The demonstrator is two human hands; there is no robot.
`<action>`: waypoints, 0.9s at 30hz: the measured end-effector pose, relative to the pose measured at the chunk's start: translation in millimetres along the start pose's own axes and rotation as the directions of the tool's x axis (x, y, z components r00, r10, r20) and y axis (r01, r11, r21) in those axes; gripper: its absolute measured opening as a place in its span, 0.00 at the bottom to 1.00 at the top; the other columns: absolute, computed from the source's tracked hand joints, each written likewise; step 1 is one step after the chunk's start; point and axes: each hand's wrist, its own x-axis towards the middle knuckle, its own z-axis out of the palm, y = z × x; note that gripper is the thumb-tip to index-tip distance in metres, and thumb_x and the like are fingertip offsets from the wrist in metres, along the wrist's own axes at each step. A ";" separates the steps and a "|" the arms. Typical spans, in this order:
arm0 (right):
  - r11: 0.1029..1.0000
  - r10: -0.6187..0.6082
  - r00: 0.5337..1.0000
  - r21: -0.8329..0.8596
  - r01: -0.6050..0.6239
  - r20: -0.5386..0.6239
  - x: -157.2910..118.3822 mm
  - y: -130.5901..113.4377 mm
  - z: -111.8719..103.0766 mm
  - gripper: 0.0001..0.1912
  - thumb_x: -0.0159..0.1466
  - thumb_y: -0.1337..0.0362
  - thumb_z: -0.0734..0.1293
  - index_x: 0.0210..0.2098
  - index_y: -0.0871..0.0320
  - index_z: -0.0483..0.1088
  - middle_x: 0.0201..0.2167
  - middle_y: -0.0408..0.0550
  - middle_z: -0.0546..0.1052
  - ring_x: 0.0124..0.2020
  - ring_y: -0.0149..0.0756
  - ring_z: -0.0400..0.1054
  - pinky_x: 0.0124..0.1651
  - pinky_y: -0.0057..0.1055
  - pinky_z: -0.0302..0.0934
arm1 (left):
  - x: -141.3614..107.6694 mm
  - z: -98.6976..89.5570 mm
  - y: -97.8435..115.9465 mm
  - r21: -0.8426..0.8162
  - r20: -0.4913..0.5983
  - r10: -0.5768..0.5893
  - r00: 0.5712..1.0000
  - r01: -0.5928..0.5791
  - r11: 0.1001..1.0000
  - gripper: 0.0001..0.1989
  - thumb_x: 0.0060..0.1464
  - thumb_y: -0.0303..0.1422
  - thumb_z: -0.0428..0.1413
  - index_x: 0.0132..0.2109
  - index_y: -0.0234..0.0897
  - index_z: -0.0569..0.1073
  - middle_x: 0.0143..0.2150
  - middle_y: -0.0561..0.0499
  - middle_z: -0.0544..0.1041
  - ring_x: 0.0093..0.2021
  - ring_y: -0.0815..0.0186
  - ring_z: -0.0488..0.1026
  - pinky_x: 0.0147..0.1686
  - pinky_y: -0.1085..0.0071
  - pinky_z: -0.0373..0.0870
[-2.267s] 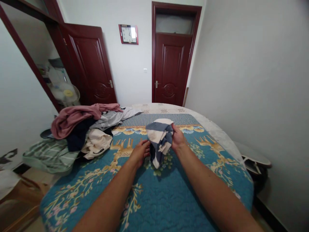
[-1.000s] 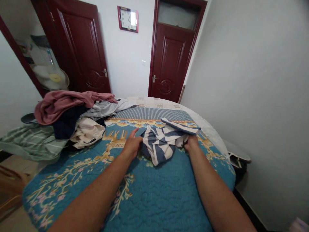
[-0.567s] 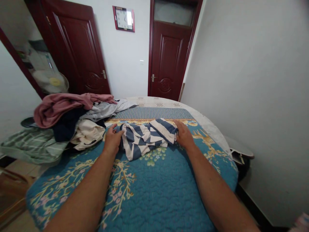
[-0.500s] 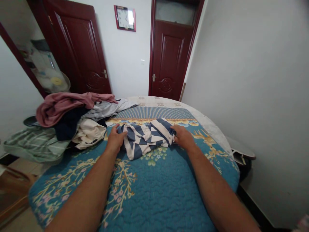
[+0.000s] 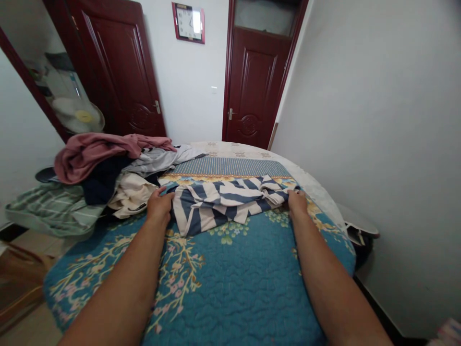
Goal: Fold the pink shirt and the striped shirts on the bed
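A blue-and-white striped garment (image 5: 216,202) lies stretched sideways and rumpled on the teal floral quilted cover (image 5: 245,283); its exact kind does not show. My left hand (image 5: 159,204) grips its left end, fingers closed on the cloth. At the opposite end, my right hand (image 5: 297,201) pinches the fabric between thumb and fingers. Folds and loose flaps run along the middle of the garment, between both hands.
To the left is a heap of clothes: a pink garment (image 5: 97,154), a cream one (image 5: 131,194) and a green checked one (image 5: 54,209). A dark bag (image 5: 362,235) stands beyond the table's right edge. A wooden chair (image 5: 21,278) is at lower left.
My hands have moved apart, the right one farther to the right and the left one slightly left. Between them the striped garment has been drawn out wider.
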 end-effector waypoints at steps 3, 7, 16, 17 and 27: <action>0.923 -0.214 0.976 -0.333 0.193 -0.028 -11.2 -8.7 0.6 0.35 0.57 0.63 0.69 0.63 0.65 0.68 0.62 0.69 0.72 0.65 0.61 0.65 0.70 0.59 0.56 | 1.1 -3.4 -0.7 0.269 -0.028 0.214 0.976 -0.199 0.942 0.30 0.47 0.28 0.67 0.59 0.32 0.77 0.47 0.40 0.81 0.46 0.53 0.80 0.52 0.55 0.77; 0.624 -0.457 0.842 -0.572 0.533 0.285 -31.4 -29.0 3.2 0.29 0.64 0.61 0.66 0.64 0.63 0.71 0.67 0.68 0.70 0.70 0.62 0.58 0.72 0.60 0.51 | -19.8 0.2 9.5 0.583 0.238 0.609 0.756 -0.613 0.533 0.20 0.56 0.35 0.63 0.55 0.33 0.80 0.57 0.34 0.79 0.63 0.44 0.73 0.68 0.47 0.64; 0.386 -0.041 0.741 -0.673 0.630 0.670 -57.3 -45.3 8.7 0.22 0.67 0.62 0.66 0.59 0.58 0.76 0.58 0.63 0.78 0.59 0.55 0.72 0.60 0.45 0.65 | -87.2 36.1 -4.7 0.383 0.888 0.188 0.420 -0.901 0.203 0.17 0.63 0.38 0.59 0.56 0.40 0.81 0.52 0.42 0.83 0.52 0.52 0.80 0.53 0.61 0.72; 0.399 -0.037 0.760 -0.688 0.607 0.649 -54.5 -44.6 8.4 0.20 0.67 0.64 0.65 0.56 0.59 0.78 0.56 0.63 0.79 0.58 0.54 0.73 0.60 0.44 0.65 | -87.9 36.6 -5.4 0.367 0.897 0.181 0.403 -0.908 0.203 0.14 0.65 0.36 0.56 0.53 0.39 0.82 0.51 0.42 0.83 0.51 0.53 0.80 0.52 0.62 0.72; 0.983 0.119 0.993 0.141 -0.119 0.011 17.7 -25.1 -6.9 0.13 0.60 0.62 0.63 0.43 0.56 0.72 0.34 0.44 0.79 0.41 0.41 0.78 0.45 0.36 0.76 | -66.4 11.8 40.7 0.283 0.803 0.280 0.527 -0.749 0.598 0.17 0.58 0.47 0.59 0.41 0.39 0.84 0.39 0.47 0.83 0.40 0.57 0.78 0.42 0.64 0.73</action>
